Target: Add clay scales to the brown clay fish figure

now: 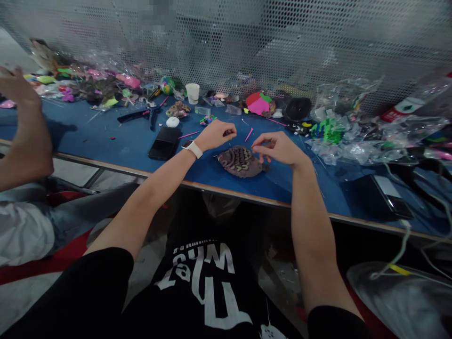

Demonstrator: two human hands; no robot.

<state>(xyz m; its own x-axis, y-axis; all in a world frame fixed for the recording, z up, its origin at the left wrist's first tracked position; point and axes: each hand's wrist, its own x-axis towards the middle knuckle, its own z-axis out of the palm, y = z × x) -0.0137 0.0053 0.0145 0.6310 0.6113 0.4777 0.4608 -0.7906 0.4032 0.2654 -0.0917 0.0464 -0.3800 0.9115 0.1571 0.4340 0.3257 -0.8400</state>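
Note:
A fish-shaped clay model, brown-grey with pale curved scale marks, lies on the blue table in front of me. My left hand, with a white-banded watch on its wrist, hovers just above the fish's far left side. Its fingers are curled together, and whatever may be between them is too small to make out. Over the fish's right end is my right hand, thumb and forefinger brought close in a pinch. Anything between those tips cannot be made out. A pink modelling stick rests between and beyond the hands.
A black phone and dark blue pliers lie to the left. A paper cup stands at the back. Clear plastic wrapping and a power bank with a cable are on the right. Another person's arm reaches in at far left.

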